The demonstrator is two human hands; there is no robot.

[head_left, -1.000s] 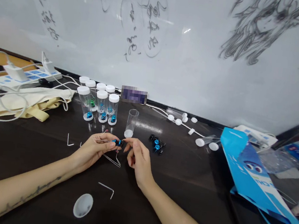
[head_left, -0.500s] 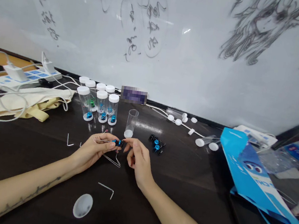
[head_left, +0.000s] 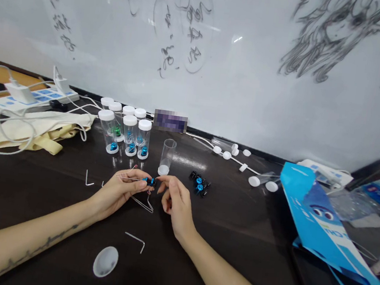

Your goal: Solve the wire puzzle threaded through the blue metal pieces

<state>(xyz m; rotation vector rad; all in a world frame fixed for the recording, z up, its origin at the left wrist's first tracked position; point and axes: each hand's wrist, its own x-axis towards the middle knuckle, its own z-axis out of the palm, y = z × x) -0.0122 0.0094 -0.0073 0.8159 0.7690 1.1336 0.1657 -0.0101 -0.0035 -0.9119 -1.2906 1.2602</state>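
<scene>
At the near edge of the surface (head_left: 228,246): one white dish (head_left: 104,254), holding small dark bits too faint to identify. Just beyond it, one L-shaped hex key (head_left: 135,237).

Next, two bare hands, each forearm cut off by the lower frame. Left hand (head_left: 123,189): thumb and fingers pressed together on one small blue-and-black part (head_left: 152,181), its near end covered by the fingertips. Right hand (head_left: 178,201): fingers curled, forefinger and thumb at the part's right end; whether they gripped it could not be told. The part thus lay at the left fingertips, between the two hands. Thin wires (head_left: 148,208) with pinkish loops showed about the left hand, partly hidden by it; number uncertain.

Left of that hand, a second L-shaped hex key (head_left: 86,177). Right of the right hand, one cluster of black and blue pieces (head_left: 199,187), too tangled to count.

Beyond the hands, one clear uncapped tube (head_left: 168,152), upright. To its left, seven white-capped tubes (head_left: 143,137), upright, the rear ones partly hidden; blue contents showed in several, green in one.

Farthest, one whiteboard (head_left: 239,88) with writing and a drawing, cut off above.
</scene>
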